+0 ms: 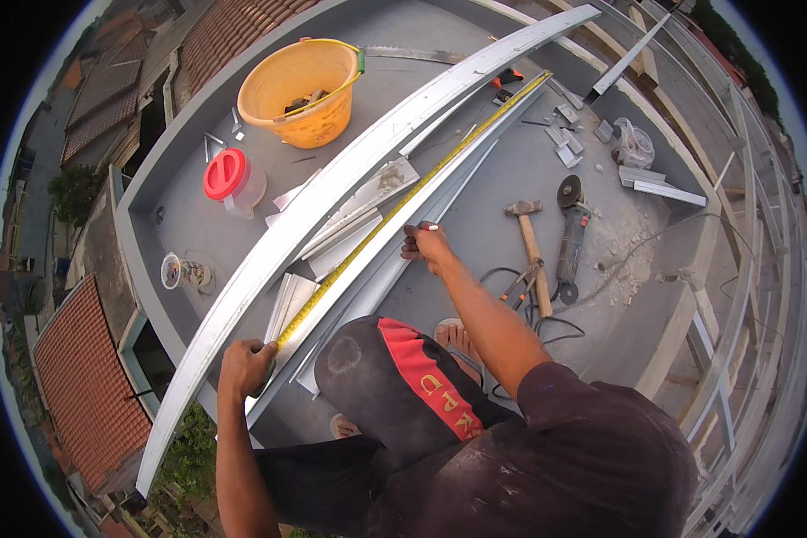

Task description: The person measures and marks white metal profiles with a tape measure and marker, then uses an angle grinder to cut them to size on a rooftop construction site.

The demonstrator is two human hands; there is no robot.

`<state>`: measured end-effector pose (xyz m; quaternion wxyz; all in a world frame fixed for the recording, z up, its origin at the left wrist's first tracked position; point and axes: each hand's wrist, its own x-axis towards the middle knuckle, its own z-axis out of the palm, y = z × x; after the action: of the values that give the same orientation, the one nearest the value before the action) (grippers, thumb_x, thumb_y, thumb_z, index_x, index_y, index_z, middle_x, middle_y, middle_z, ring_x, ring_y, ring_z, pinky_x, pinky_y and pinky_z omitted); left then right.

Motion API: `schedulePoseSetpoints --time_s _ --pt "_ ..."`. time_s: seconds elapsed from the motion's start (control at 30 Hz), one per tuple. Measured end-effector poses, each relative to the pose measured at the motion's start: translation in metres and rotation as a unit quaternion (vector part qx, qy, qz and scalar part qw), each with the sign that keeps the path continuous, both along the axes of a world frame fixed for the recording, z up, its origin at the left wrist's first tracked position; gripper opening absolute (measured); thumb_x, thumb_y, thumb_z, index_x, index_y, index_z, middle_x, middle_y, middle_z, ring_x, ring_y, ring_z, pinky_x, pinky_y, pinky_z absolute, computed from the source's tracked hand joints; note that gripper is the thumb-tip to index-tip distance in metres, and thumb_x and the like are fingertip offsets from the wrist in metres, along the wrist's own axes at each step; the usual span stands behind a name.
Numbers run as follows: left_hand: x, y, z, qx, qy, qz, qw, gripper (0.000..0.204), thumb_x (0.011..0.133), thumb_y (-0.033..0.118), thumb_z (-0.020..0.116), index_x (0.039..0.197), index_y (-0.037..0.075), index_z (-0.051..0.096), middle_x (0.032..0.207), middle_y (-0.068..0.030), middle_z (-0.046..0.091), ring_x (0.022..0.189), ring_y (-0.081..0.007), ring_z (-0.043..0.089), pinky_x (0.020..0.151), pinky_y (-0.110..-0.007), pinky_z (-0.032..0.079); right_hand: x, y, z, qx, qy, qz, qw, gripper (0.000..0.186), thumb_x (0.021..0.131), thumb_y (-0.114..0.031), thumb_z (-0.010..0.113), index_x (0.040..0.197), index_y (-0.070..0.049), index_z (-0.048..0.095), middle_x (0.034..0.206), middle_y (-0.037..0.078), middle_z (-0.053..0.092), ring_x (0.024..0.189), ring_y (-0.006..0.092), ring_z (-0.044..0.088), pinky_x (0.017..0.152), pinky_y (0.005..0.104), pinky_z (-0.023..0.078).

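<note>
A tape measure's yellow blade (410,193) lies stretched along a long white metal profile (381,235), running from near my knee to the far right. My left hand (247,368) is closed around the tape's near end, where the case is mostly hidden by my fingers. Above the profile's near side, my right hand (427,247) is closed, with a short thin white stick (430,227) between its fingers; its kind is too small to tell. A wider white profile (350,161) lies beyond the tape, crossing the whole work area.
Far left stand an orange bucket (287,85) and a red-lidded jug (227,175). At right lie a hammer (533,251), pliers (522,282), an angle grinder (569,242) with its cable, and metal offcuts (565,143). A low grey parapet (143,260) borders the floor, with rooftops below.
</note>
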<state>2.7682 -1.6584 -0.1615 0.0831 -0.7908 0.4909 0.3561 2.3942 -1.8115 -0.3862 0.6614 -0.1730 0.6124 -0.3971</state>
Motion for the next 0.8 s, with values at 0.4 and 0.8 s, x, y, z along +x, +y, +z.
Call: schedulePoseSetpoints --time_s 0.4,0.8 --pt "-0.001 0.022 -0.006 0.018 -0.111 -0.009 0.994 0.041 0.091 0.040 0.072 0.107 0.002 0.077 0.111 -0.0253 0.075 0.108 -0.0425 0.070 0.096 -0.051 0.055 -0.016 0.006 -0.011 -0.002 0.025 0.063 0.998 0.018 0.098 -0.019 0.075 0.100 -0.006 0.062 0.090 0.009 0.065 0.077 0.0217 0.069 0.069 0.0367 0.065" --pt "0.016 -0.002 0.010 -0.016 0.034 0.018 0.999 0.025 0.078 0.020 0.073 0.091 0.002 0.082 0.079 -0.0180 0.075 0.073 -0.0280 0.071 0.076 -0.040 0.057 -0.013 0.003 0.010 -0.007 0.059 0.073 0.996 0.018 0.098 -0.021 0.073 0.095 -0.005 0.065 0.089 0.008 0.067 0.075 0.0184 0.068 0.064 0.0358 0.063"
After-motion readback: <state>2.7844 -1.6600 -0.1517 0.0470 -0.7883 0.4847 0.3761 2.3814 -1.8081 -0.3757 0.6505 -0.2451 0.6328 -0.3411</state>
